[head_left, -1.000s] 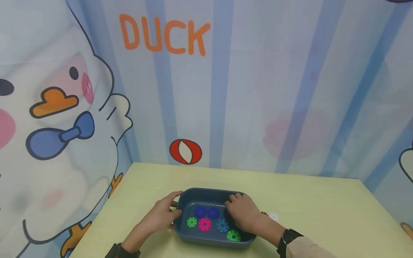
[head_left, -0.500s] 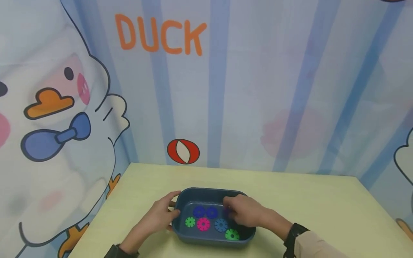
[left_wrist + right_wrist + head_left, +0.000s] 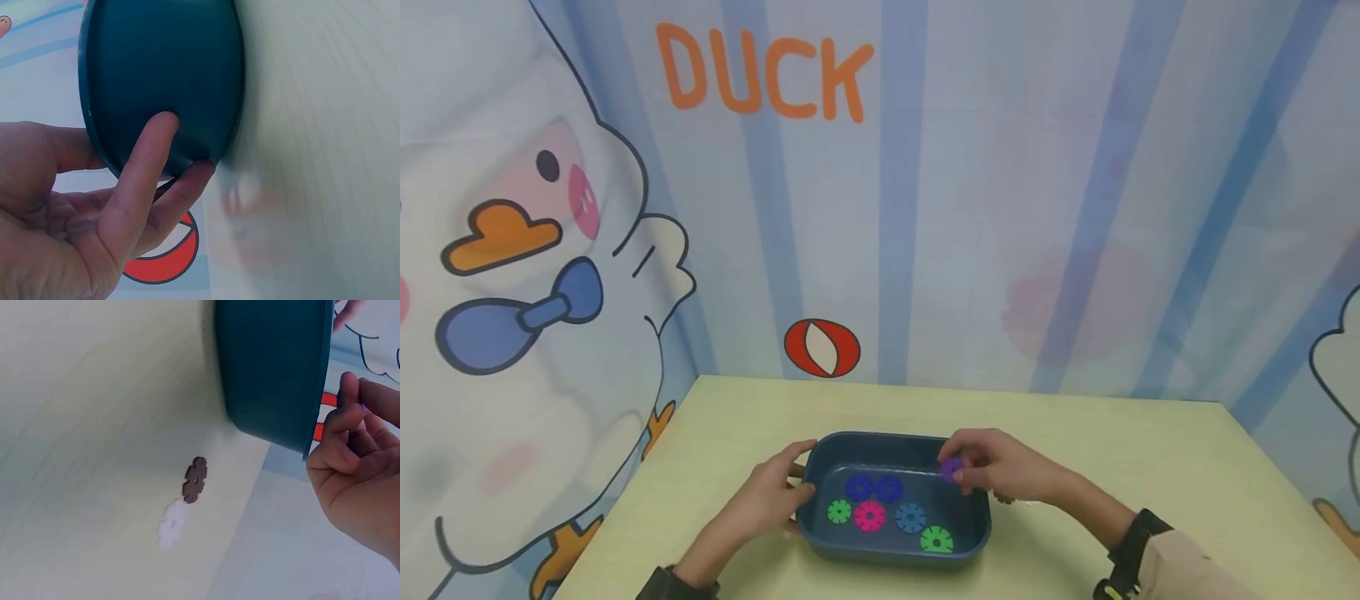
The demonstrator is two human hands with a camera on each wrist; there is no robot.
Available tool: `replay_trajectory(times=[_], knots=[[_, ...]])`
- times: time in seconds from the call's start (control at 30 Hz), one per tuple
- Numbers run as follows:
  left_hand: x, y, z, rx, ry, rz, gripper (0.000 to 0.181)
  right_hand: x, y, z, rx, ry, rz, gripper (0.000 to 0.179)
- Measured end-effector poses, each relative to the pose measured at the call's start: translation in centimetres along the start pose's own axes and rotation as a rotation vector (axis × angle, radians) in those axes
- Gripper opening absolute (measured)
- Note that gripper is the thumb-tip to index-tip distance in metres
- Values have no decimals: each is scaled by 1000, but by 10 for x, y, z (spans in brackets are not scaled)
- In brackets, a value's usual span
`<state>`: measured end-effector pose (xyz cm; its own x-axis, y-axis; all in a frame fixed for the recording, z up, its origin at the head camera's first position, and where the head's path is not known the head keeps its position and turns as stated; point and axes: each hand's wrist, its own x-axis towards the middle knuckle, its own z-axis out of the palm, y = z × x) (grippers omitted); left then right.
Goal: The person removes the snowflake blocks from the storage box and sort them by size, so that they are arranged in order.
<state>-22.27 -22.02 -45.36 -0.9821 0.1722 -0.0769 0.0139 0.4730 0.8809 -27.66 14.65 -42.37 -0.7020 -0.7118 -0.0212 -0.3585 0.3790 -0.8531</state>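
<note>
My right hand [image 3: 1011,468] pinches a purple notched plastic disc [image 3: 952,468] between fingers and thumb, over the right end of a dark blue tub [image 3: 880,557]. The left hand [image 3: 767,496] rests against the tub's left end. In the left wrist view, its fairly straight fingers [image 3: 140,178] touch the tub's outer wall [image 3: 165,69]. Inside the tub lie two dark blue notched discs [image 3: 859,487], a pink one [image 3: 870,516], a lighter blue one [image 3: 911,518] and two green ones [image 3: 937,539]. In the right wrist view, the held disc is mostly hidden by the fingers.
On the table [image 3: 1112,467], right of the tub, lie a brown notched disc [image 3: 195,480] and a white one [image 3: 172,523], touching or nearly so. A printed cloth [image 3: 970,208] with a duck and a ball hangs behind the table and along its left side.
The right hand has risen from inside the tub and shifted right, with the purple disc now showing in its fingers. The left hand stays at the tub's left end.
</note>
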Motion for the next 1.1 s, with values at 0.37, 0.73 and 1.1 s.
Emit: replay_trajectory(times=[0.37, 0.73, 1.1], knots=[[-1, 1, 3, 9, 9, -19, 65, -29, 27, -20, 187, 94, 94, 30], [-1, 2, 1, 13, 19, -4, 64, -55, 56, -39, 141, 165, 166, 31], [-1, 4, 2, 22, 15, -12, 63, -78, 83, -45, 108, 167, 217, 30]])
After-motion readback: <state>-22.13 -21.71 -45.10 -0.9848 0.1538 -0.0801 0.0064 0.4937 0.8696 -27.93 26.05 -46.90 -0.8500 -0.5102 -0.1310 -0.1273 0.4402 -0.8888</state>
